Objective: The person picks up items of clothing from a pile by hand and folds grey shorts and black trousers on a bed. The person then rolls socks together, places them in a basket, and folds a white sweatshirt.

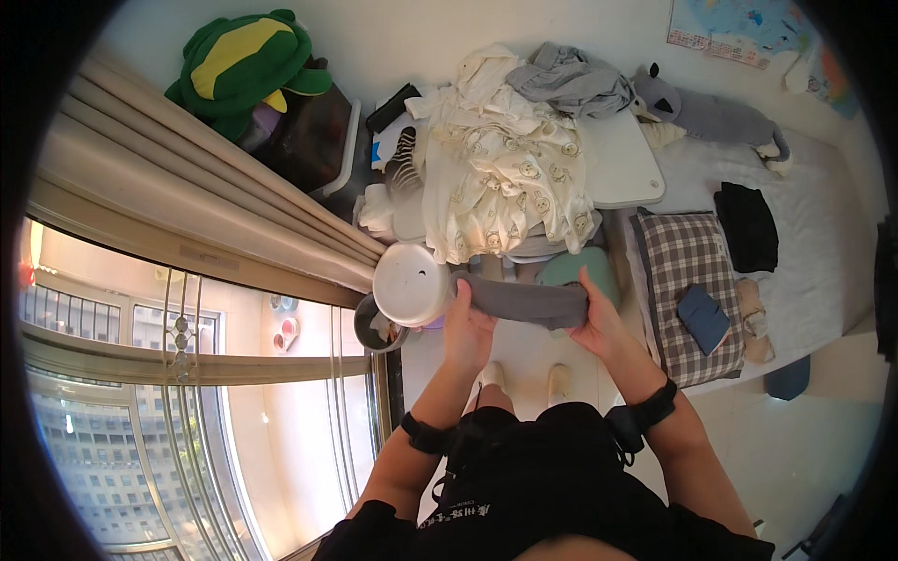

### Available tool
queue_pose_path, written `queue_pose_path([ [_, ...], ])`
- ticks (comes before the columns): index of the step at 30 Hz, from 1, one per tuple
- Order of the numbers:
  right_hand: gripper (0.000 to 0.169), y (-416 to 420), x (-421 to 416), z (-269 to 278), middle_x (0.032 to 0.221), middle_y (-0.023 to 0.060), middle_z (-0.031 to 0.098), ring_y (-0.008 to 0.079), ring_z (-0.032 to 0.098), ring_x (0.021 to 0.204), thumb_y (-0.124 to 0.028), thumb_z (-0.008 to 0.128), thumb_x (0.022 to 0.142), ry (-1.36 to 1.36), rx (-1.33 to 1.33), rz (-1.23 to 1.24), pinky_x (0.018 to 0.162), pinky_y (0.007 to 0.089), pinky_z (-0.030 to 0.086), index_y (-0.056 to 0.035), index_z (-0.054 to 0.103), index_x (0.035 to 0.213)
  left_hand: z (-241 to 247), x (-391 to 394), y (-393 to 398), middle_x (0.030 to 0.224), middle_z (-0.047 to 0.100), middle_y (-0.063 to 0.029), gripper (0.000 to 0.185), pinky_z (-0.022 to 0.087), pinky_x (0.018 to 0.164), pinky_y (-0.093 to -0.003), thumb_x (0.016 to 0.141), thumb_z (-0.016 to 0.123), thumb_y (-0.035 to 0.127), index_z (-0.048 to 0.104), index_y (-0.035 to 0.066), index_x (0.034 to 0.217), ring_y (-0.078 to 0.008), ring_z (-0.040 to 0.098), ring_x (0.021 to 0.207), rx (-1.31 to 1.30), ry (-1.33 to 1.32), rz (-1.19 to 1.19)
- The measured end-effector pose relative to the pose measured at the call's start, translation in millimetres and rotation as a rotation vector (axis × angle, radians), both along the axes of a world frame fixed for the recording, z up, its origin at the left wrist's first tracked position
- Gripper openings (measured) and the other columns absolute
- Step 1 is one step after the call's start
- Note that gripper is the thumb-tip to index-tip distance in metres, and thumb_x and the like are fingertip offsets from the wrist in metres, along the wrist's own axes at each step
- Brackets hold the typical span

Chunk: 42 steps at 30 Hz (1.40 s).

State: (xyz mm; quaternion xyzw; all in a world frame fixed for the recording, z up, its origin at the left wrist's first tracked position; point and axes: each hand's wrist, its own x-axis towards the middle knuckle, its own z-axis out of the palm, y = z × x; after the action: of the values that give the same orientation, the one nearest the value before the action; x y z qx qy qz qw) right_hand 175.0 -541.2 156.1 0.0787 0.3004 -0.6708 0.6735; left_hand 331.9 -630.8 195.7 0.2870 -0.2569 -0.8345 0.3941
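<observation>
A strip of dark grey cloth (523, 301), perhaps a folded garment, is stretched between my two hands above the floor. Its left end is gripped by my left hand (471, 326), beside a white round lid or tub (412, 284). My right hand (596, 319) holds the other end, in front of a green rounded seat (586, 270). Beyond the cloth, a heap of cream printed fabric (519, 175) hangs over the near edge of a desk. A crumpled grey garment (572, 77) lies at its far side.
A bed (814, 245) at right bears a plaid pillow (691, 280) with a blue folded cloth (703, 319), black folded clothing (747, 228) and a grey plush toy (722, 119). At left are a beige curtain (210, 182), a waste bin (379, 333) and a green plush toy (245, 63).
</observation>
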Motion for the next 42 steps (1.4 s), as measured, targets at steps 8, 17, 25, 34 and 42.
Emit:
queue_pose_path([
  [8,0.014,-39,7,-65,0.07,-0.0026,0.051,0.0036,0.044,0.061,-0.017,0.061,0.078,0.869,-0.024,0.196,0.053,0.0182,0.035,-0.0063,0.051,0.079,-1,8,-36,0.094,0.054,-0.0033,0.026,0.04,0.08,-0.0283,0.088,0.043,0.028,0.048,0.004,0.098,-0.014,0.052,0.088,-0.106,-0.152,0.051],
  [17,0.022,-143,27,-72,0.056,-0.0041,0.047,0.0031,0.039,0.048,-0.029,0.057,0.08,0.924,0.181,0.082,0.043,0.0189,0.03,-0.0067,0.054,0.077,-1,67,-137,0.072,0.05,-0.0022,0.026,0.041,0.062,-0.025,0.088,0.043,0.032,0.048,0.007,0.083,-0.0118,0.048,0.064,-0.087,-0.119,0.126],
  [25,0.027,-215,45,-66,0.055,0.0083,0.053,0.0166,0.053,0.051,-0.03,0.056,0.079,1.442,0.445,0.434,0.048,0.0297,0.041,-0.0026,0.056,0.083,-49,170,-244,0.066,0.046,-0.0004,0.029,0.042,0.055,-0.0277,0.086,0.043,0.038,0.045,0.011,0.077,-0.0128,0.046,0.059,-0.04,-0.03,0.408],
  [34,0.044,-380,50,-120,0.083,0.0147,0.059,0.0243,0.057,0.076,-0.038,0.062,0.07,1.532,0.131,0.415,0.065,0.032,0.044,-0.0003,0.054,0.09,-29,165,-277,0.08,0.055,-0.0067,0.04,0.047,0.065,-0.0276,0.085,0.046,0.037,0.05,0.0,0.098,-0.0168,0.055,0.071,0.045,-0.57,0.536],
  [42,0.1,-537,65,-147,0.13,0.0238,0.021,0.0355,0.025,0.119,-0.049,0.065,0.065,1.436,0.538,0.356,0.094,0.0427,0.031,0.0037,0.009,0.13,-48,154,-263,0.086,0.056,-0.0097,0.022,0.046,0.071,-0.0305,0.083,0.047,0.019,0.051,0.001,0.094,-0.0203,0.055,0.081,0.331,-0.689,0.486],
])
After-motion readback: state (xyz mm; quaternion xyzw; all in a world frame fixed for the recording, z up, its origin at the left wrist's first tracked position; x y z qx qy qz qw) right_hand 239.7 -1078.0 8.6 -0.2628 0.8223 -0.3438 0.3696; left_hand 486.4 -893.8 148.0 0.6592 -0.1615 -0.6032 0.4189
